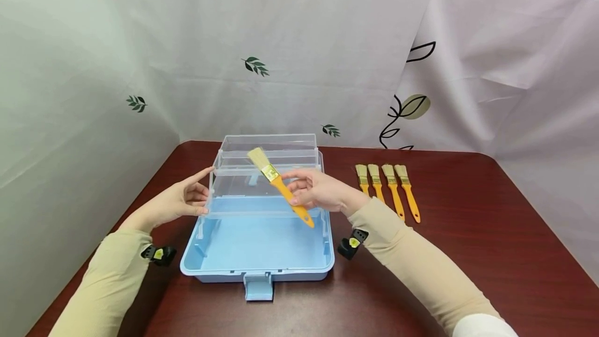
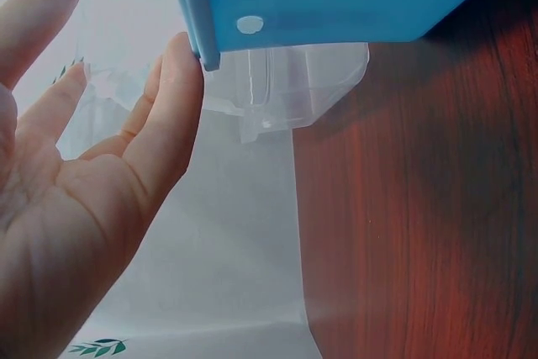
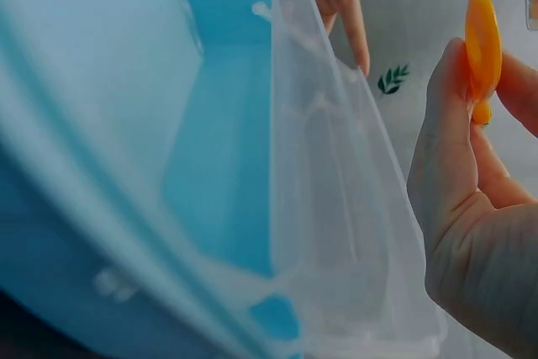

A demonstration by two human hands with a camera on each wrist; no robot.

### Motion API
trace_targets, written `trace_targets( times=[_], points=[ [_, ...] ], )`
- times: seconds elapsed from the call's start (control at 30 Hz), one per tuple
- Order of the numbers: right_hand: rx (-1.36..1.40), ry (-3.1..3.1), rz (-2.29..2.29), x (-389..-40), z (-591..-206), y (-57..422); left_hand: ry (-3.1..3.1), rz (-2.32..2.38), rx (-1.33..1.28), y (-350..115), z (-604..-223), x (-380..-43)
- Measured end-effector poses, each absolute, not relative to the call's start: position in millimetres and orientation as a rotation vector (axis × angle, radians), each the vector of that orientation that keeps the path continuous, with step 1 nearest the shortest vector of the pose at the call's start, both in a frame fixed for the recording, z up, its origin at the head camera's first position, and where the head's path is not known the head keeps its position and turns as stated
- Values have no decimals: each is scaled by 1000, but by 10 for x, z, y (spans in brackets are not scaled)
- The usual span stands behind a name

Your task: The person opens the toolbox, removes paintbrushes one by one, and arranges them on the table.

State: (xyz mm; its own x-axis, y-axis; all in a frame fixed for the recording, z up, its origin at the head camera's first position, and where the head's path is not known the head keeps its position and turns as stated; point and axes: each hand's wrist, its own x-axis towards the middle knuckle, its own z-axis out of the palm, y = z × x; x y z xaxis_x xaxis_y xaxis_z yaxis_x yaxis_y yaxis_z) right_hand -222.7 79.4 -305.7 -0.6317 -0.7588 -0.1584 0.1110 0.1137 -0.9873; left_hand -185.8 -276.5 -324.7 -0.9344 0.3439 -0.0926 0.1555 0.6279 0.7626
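Note:
A paintbrush (image 1: 281, 185) with pale bristles and a yellow handle is pinched in my right hand (image 1: 323, 191), above the box. It tilts with its bristles up and to the left. The right wrist view shows the end of the yellow handle (image 3: 482, 44) between thumb and fingers. Below it stands a light blue box (image 1: 257, 246), with clear plastic trays raised at its back. My left hand (image 1: 178, 202) holds the left end of the front clear tray (image 1: 234, 183), thumb at the near edge and index finger at the far edge.
Several more paintbrushes (image 1: 390, 191) lie side by side on the dark red table (image 1: 468, 233), right of the box. A pale blue latch (image 1: 259, 287) hangs off the box's front. White cloth with leaf prints (image 1: 290, 66) surrounds the table.

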Motion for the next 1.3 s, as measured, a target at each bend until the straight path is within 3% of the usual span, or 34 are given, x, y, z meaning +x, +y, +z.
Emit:
trace_targets(
  times=[1.3],
  points=[
    [-380, 1619, -1901, -1994, -3476, 2126, 2622, 1206, 425, -2769, -3272, -1865]
  ],
)
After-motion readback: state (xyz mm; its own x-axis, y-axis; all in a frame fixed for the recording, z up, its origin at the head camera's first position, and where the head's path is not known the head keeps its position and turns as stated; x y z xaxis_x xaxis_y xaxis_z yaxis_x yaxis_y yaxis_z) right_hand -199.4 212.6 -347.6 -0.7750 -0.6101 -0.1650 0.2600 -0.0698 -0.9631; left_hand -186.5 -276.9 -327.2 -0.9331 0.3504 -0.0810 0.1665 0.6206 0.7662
